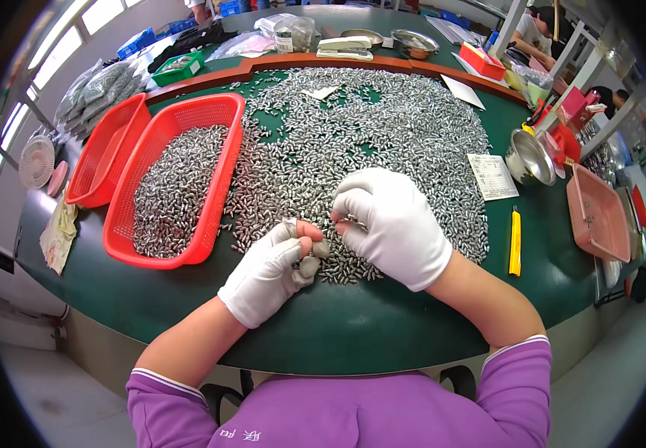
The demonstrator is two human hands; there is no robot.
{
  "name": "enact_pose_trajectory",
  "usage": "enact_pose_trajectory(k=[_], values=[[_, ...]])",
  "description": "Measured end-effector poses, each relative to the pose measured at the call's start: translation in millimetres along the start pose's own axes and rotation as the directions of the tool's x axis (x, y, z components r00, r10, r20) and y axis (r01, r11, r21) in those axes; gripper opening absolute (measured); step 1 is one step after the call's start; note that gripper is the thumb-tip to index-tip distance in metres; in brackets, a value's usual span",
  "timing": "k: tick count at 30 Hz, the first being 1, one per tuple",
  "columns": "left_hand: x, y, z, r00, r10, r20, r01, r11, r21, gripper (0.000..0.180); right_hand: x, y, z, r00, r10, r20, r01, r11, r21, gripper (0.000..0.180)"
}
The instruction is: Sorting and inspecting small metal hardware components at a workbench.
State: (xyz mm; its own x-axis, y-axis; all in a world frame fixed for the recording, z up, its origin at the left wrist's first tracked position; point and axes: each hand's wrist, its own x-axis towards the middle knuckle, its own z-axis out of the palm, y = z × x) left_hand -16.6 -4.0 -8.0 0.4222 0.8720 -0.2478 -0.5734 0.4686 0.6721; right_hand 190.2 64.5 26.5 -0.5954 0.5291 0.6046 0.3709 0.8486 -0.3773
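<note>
Metal parts [450, 149]: small, silvery, capsule-shaped, heaped loose at twelve o'clock from my seat; more fill the red basket [160, 261] at eleven. My gloved left hand [267, 272] and right hand [394, 224] have fingers curled; whether either grips a part, I cannot tell. Tabletop [353, 328]: green, smooth. Bright windows [56, 56], eleven o'clock, beyond.

- Windows [56, 57]: bright white panes, upper left.
- Wall [99, 51]: pale, around the windows.
- Table [360, 328]: broad, dark green, faintly glossy near its front edge.
- Rail [293, 58]: reddish-brown, crossing the table's far part.
- Rack [613, 136]: pale posts, right side.
- Chair [459, 380]: black, partly hidden below the table.
- Floor [76, 392]: greyish, lower left.
</note>
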Motion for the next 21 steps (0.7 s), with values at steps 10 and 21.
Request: enact_pose_trajectory(k=[10,21], values=[[-4,2,12,0.997,-0.006,-0.082,0.028,0.964,0.264,0.026,-2,-14,3,0.996,-0.085,0.026,0.08,0.985,0.155,0.021],[-3,1,9,0.999,0.014,-0.047,-0.005,0.985,0.173,0.018,-17,11,14,0.96,0.15,0.236,-0.103,0.975,-0.198,0.015]])
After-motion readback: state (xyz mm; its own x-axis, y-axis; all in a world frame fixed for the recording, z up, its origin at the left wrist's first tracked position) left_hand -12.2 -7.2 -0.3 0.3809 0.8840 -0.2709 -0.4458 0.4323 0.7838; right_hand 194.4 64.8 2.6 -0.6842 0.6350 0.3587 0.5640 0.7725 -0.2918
